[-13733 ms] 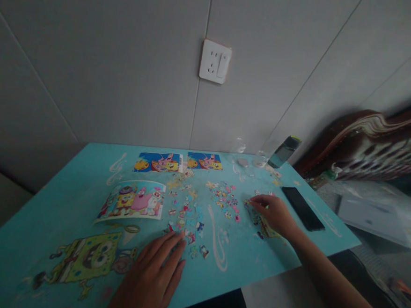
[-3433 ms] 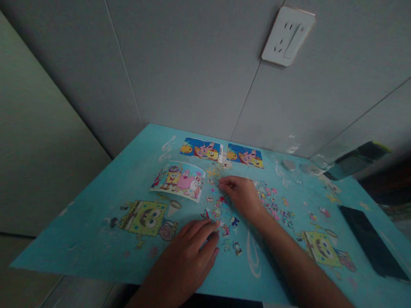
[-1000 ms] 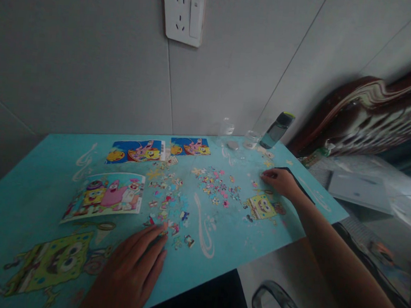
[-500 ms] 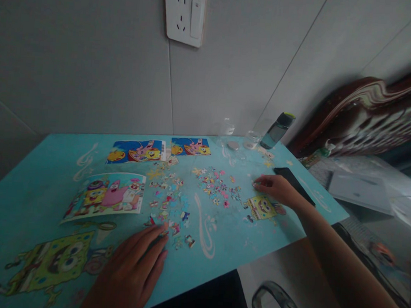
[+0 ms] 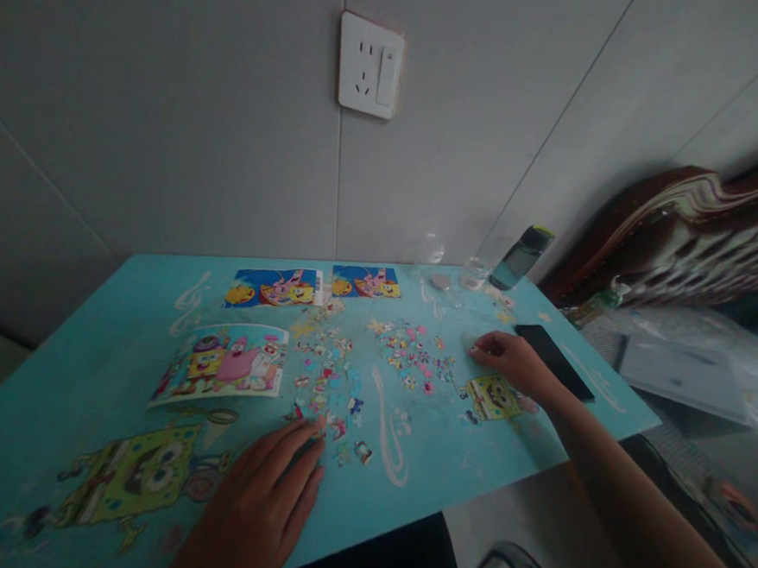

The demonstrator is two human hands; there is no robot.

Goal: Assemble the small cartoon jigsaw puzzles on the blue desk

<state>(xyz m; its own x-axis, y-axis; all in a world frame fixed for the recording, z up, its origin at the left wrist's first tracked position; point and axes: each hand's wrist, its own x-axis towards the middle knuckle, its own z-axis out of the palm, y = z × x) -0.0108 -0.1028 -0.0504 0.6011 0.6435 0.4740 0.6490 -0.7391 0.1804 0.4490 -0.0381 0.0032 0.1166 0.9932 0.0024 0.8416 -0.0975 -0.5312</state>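
Note:
My left hand point(image 5: 258, 505) lies flat on the turquoise table point(image 5: 87, 367), fingers stretched out, its tips touching the near edge of a cluster of small jigsaw pieces point(image 5: 328, 383). My right hand point(image 5: 509, 362) rests further right, fingers curled in a pinch at the table surface, beside a second scatter of pieces point(image 5: 413, 356) and above a printed cartoon sponge figure point(image 5: 494, 398). What the pinch holds is too small to make out. A cartoon picture sheet point(image 5: 224, 365) lies left of the pieces.
Two cartoon cards point(image 5: 275, 285) point(image 5: 366, 280) lie near the wall. A black phone point(image 5: 554, 360) lies right of my right hand. A dark-capped bottle point(image 5: 521, 258) and a glass jar point(image 5: 474, 273) stand at the back right. A wall socket point(image 5: 370, 64) is above; a wooden headboard point(image 5: 681, 236) to the right.
My right hand has slid from beside the phone a little left toward the second scatter of pieces. My left hand has stayed put. The view has shifted slightly.

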